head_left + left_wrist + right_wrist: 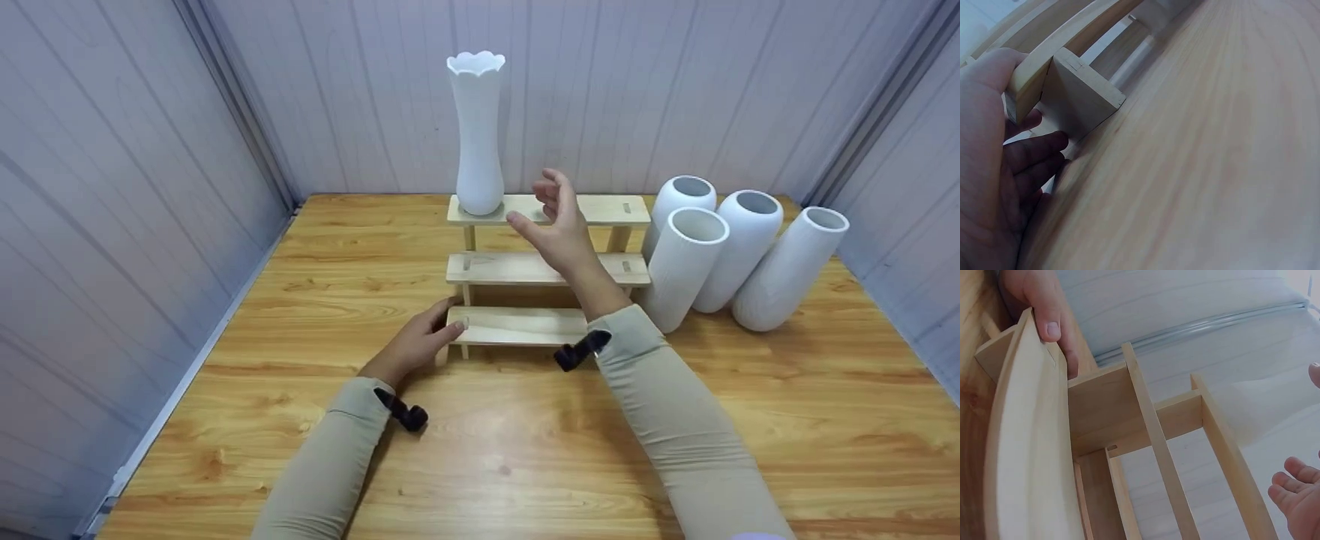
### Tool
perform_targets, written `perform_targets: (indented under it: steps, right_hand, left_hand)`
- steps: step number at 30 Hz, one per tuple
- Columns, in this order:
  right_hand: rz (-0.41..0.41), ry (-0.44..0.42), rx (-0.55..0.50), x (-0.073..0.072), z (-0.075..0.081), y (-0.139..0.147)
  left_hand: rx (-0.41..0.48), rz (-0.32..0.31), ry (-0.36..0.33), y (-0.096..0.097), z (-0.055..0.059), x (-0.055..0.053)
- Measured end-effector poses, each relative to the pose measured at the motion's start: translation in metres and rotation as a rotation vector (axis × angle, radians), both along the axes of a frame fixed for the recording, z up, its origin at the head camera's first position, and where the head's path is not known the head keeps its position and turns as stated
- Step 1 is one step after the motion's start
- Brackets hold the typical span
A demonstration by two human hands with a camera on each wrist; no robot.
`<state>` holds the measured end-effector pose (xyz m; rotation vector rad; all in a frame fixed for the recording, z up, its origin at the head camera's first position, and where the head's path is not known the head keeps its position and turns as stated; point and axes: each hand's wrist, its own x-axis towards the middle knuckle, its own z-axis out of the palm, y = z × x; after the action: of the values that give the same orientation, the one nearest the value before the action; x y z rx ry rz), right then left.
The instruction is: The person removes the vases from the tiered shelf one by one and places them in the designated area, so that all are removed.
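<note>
A three-step wooden plant stand (517, 268) stands on the table. My left hand (418, 341) holds the left end of its lowest board, thumb on top; in the left wrist view the fingers (1039, 152) reach below that board beside the leg. On the left part of the top board a tall white vase (478, 142) with a scalloped rim stands upright. To the right of this vase, my right hand (559, 225) hovers apart from it, thumb and fingers spread and holding nothing. In the right wrist view the vase (1264, 405) is a pale, blurred shape.
Several white vases stand close together at the right of the stand, among them a ribbed cylinder (686, 270), a rounded one (739, 251) and a tapered one (787, 270). Pale panel walls (360, 97) enclose the wood-grain table (315, 300) at the back and sides.
</note>
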<state>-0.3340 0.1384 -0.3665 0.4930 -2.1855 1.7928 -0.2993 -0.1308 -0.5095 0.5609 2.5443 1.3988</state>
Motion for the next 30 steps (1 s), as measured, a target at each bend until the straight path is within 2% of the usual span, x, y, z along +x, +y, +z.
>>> perform_targets:
  steps: [5,15,25,30]
  right_hand:
    - [0.004,-0.079,0.019,-0.018,0.005,-0.014]
    - [0.005,-0.21,0.054,-0.045,0.02,-0.031]
    - [0.039,-0.227,-0.059,-0.058,0.027,-0.041]
    - [0.021,-0.27,-0.024,-0.059,0.03,-0.044]
  left_hand:
    - [-0.007,0.014,0.004,-0.002,0.0,0.001]
    - [0.004,-0.003,0.039,0.001,0.001,0.001]
    - [-0.028,-0.01,0.047,0.003,0.001,0.002]
    - [-0.044,-0.014,0.059,0.004,0.001,0.001]
